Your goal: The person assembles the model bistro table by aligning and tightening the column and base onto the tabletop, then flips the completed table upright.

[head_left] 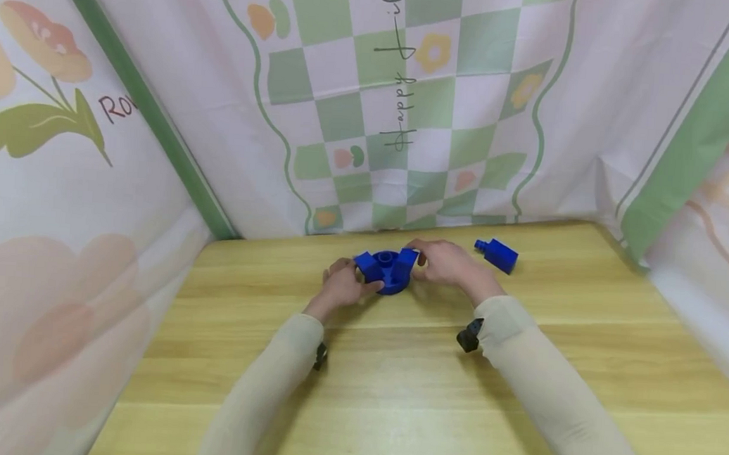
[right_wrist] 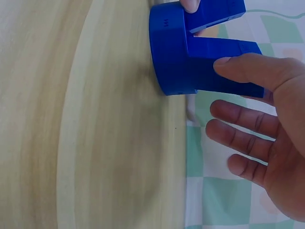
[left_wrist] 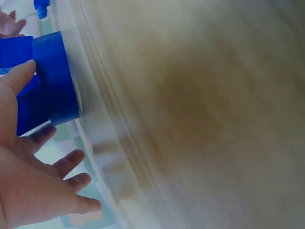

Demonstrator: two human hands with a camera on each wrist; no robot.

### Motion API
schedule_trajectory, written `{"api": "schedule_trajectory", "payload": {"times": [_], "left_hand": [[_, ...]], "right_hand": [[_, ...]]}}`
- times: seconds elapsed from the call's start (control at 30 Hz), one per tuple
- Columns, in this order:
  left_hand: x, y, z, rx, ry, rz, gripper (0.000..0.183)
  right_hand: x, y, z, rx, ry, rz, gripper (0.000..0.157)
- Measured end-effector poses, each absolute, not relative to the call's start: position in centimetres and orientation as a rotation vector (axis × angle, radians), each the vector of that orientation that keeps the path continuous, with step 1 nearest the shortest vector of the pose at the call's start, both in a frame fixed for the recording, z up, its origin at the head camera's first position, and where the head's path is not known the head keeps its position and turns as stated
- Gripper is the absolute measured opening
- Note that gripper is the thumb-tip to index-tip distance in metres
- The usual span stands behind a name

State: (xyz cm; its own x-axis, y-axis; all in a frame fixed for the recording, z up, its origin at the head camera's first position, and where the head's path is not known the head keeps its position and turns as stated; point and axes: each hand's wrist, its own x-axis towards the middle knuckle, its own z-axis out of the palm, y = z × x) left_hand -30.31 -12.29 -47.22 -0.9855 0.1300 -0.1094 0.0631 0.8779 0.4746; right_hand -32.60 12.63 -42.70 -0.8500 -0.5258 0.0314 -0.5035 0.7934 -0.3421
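Note:
A blue round base (head_left: 392, 286) stands on the table, with a ring-shaped socket on top. Two blue rectangular blocks rise from it and lean outward: a left block (head_left: 369, 266) and a right block (head_left: 406, 263). My left hand (head_left: 343, 284) holds the base from the left, its thumb near the left block's foot and the index fingertip at the base's edge. The other left fingers are spread. With thumb and index finger, my right hand (head_left: 449, 263) pinches the right block (right_wrist: 224, 64); its remaining fingers curve loosely beside it.
A loose blue block (head_left: 500, 255) with a narrow stepped peg lies on the wooden table (head_left: 403, 399), right of my right hand. A printed curtain (head_left: 360, 114) hangs along the table's back edge, with more cloth on both sides.

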Motion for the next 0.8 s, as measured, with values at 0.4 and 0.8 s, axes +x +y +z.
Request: {"api": "schedule_trajectory", "payload": {"times": [0.4, 0.8], "left_hand": [[-30.6, -12.4, -47.1, 0.128, 2.909, 0.796, 0.090], [-30.9, -12.6, -47.4, 0.092, 2.873, 0.880, 0.093]], "right_hand": [[-33.0, 14.4, -43.2, -0.747, 2.890, -0.566, 0.055], [-32.9, 15.6, -43.3, -0.701, 2.901, -0.539, 0.052]]}}
